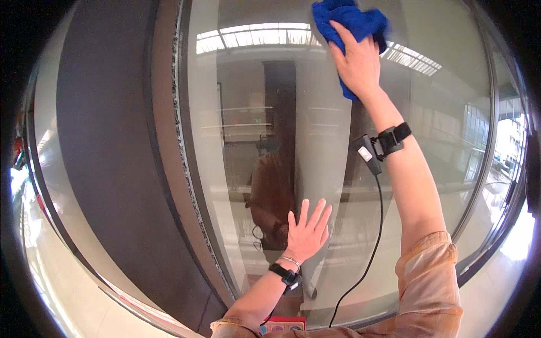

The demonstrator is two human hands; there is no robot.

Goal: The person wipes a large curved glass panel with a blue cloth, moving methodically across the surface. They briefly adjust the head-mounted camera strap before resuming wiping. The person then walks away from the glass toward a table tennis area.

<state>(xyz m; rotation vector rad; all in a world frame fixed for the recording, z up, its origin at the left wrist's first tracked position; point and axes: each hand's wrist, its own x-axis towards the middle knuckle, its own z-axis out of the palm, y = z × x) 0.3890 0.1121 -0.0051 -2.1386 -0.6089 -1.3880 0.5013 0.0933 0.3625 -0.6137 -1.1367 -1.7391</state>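
A large glass pane (321, 163) fills the middle of the view and mirrors a figure, railings and a bright skylight. High on the pane, my right hand (360, 63) presses a bunched blue cloth (352, 21), part of which hangs below the palm. Lower down, my left hand (307, 232) is held flat with fingers spread, at or just in front of the glass; whether it touches cannot be made out. Nothing is in it. Each wrist wears a black strap with a small device, and a black cable (378, 225) hangs from the right one.
Left of the glass runs a brown frame (169, 112) with a fuzzy seal strip, beside a wide dark panel (107, 129). A metal frame edge (491, 124) bounds the pane on the right. A red box-like thing (284, 324) shows at the bottom. Pale floor (84, 281) lies lower left.
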